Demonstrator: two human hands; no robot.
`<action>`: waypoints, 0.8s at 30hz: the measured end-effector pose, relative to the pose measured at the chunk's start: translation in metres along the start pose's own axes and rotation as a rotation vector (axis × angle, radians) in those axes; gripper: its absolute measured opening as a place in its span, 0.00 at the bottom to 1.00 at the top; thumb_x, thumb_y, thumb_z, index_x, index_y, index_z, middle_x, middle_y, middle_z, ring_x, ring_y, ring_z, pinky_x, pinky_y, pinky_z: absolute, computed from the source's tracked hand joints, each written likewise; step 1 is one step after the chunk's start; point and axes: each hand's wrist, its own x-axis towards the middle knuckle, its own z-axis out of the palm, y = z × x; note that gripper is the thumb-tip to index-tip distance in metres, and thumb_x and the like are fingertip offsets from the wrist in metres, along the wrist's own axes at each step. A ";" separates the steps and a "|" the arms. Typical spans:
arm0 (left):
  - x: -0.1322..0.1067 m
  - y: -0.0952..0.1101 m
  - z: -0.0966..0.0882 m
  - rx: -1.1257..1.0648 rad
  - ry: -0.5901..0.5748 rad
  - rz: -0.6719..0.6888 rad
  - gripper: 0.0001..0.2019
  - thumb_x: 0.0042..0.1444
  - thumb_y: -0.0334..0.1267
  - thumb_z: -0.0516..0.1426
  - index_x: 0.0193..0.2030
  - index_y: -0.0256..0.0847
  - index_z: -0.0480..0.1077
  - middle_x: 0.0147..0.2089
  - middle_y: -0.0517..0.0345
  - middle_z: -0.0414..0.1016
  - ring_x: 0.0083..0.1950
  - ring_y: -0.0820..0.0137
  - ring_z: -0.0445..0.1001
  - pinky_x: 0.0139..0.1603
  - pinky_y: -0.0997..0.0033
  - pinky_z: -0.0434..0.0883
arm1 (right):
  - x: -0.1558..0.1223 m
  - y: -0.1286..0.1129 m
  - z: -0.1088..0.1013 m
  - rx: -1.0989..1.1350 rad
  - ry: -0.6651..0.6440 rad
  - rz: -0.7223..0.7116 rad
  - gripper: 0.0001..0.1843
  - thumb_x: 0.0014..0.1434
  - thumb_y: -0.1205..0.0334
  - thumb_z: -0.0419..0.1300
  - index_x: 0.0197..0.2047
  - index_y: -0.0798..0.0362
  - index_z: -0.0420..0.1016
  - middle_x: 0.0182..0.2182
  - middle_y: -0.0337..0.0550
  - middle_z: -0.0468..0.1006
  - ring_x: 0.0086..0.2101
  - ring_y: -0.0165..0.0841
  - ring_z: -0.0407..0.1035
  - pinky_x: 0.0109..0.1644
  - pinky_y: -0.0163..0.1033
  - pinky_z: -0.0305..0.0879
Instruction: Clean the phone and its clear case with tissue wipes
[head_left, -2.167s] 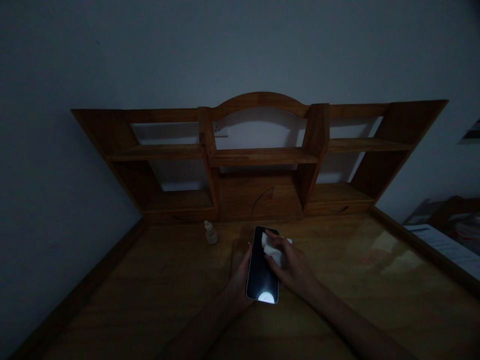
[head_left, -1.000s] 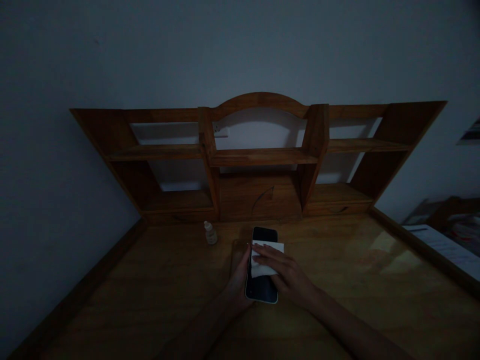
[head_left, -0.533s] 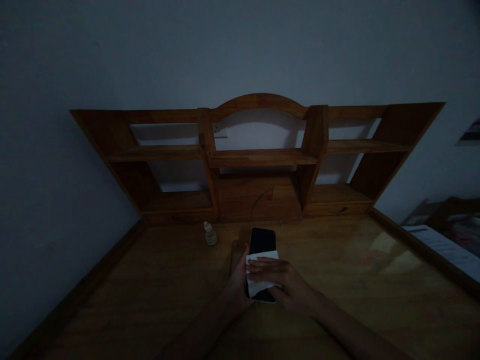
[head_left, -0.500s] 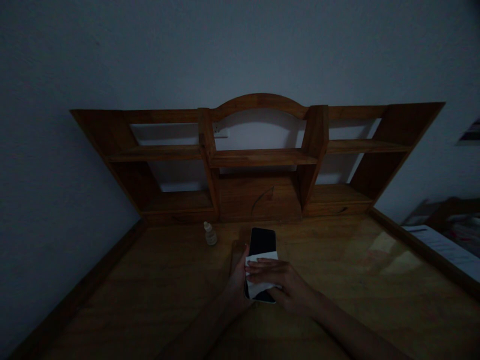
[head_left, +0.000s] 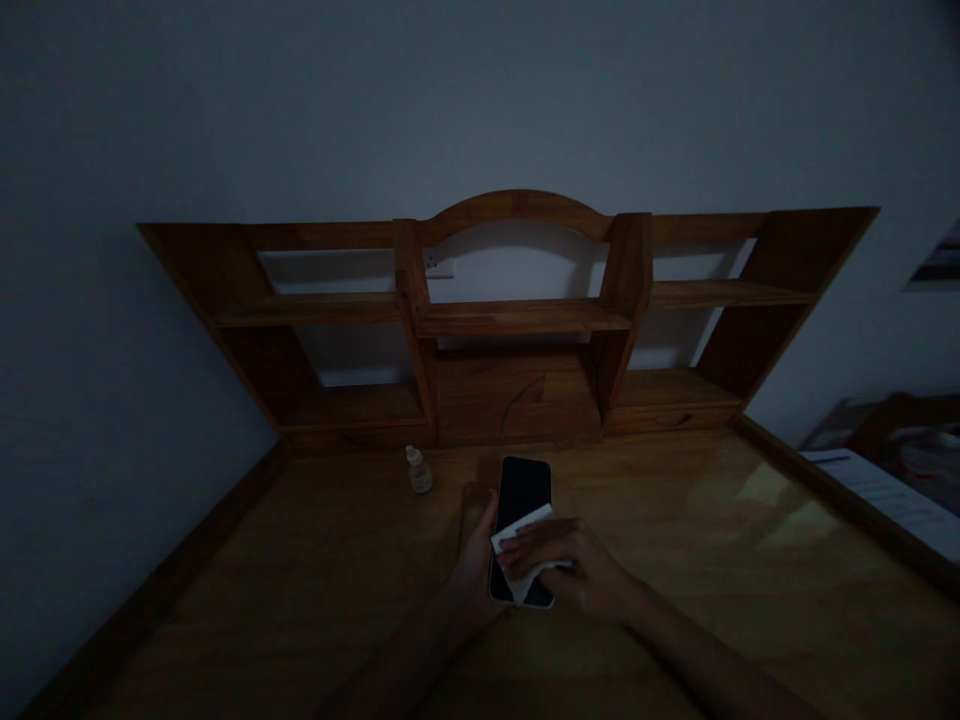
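Note:
A dark smartphone (head_left: 525, 485) with a pale edge is held in my left hand (head_left: 476, 560), the thumb along its left side and the other fingers hidden beneath it. My right hand (head_left: 566, 560) presses a white cloth or tissue (head_left: 525, 522) onto the lower half of the screen, fingers bent over it. Under the phone, partly covered, lies a flat brown object (head_left: 472, 505) whose kind I cannot make out. To the left stands a small bottle (head_left: 420, 473) with a white cap, upright on the wooden desk (head_left: 315, 560).
A wooden shelf unit (head_left: 521, 318) with several compartments runs along the desk's back. Raised wooden edges border both sides. Beyond the right edge lie papers (head_left: 885, 495). A white power socket (head_left: 439, 266) shows on the wall behind the shelf. The room is dim.
The right hand has turned the white cloth so that it lies slanted, its one corner now pointing down the screen. The phone and left hand stay nearly in place.

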 end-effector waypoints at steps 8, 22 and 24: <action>0.002 -0.002 -0.003 0.014 -0.012 0.029 0.24 0.61 0.57 0.54 0.28 0.35 0.69 0.21 0.58 0.70 0.21 0.73 0.67 0.26 0.72 0.60 | -0.003 0.009 -0.003 0.095 0.036 0.035 0.17 0.65 0.59 0.53 0.33 0.52 0.82 0.35 0.45 0.84 0.37 0.37 0.79 0.44 0.41 0.73; -0.001 0.000 -0.006 0.032 -0.077 -0.018 0.28 0.61 0.60 0.51 0.45 0.33 0.74 0.39 0.45 0.81 0.41 0.58 0.79 0.51 0.54 0.70 | -0.015 0.046 -0.011 -0.066 0.675 0.206 0.20 0.67 0.56 0.47 0.30 0.52 0.75 0.24 0.42 0.75 0.26 0.35 0.70 0.31 0.39 0.67; -0.003 0.000 -0.006 0.040 -0.083 -0.023 0.31 0.61 0.60 0.50 0.51 0.30 0.73 0.44 0.40 0.80 0.46 0.55 0.79 0.54 0.50 0.70 | -0.013 0.055 -0.018 -0.053 0.833 0.251 0.20 0.69 0.54 0.45 0.45 0.52 0.76 0.38 0.46 0.80 0.37 0.39 0.74 0.40 0.42 0.71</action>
